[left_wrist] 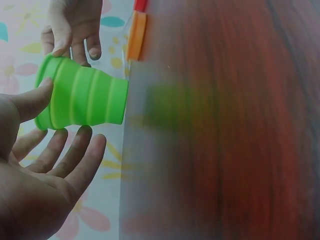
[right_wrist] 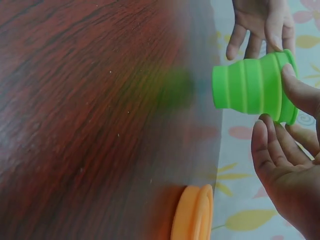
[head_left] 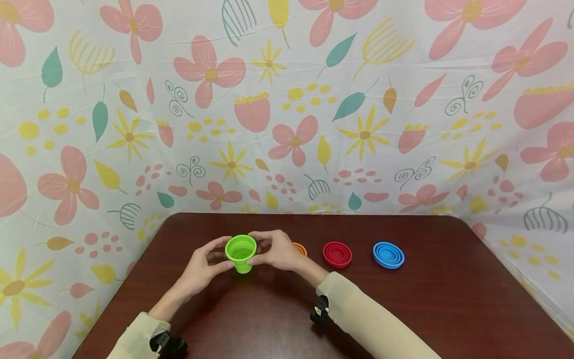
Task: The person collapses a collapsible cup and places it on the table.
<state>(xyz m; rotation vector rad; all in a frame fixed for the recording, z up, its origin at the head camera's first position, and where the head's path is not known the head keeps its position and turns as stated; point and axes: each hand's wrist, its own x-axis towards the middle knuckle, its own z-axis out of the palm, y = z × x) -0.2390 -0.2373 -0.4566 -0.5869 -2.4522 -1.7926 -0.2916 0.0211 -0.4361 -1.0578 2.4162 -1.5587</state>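
A green collapsible cup (head_left: 241, 249) stands extended and upright, its ringed wall showing in both wrist views. My left hand (head_left: 197, 271) holds it by the rim from the left, thumb at the near side. From the right, my right hand (head_left: 279, 252) grips the same rim between thumb and fingers. The base of the green cup (left_wrist: 90, 92) seems slightly above the tabletop, with a green reflection apart from it. Behind my right hand lies an orange collapsed cup (right_wrist: 192, 215), partly hidden in the head view.
A red collapsed cup (head_left: 337, 255) and a blue collapsed cup (head_left: 388, 255) lie to the right on the dark wooden table (head_left: 269, 319). A flower-patterned cloth (head_left: 296, 189) hangs behind the table and at its sides.
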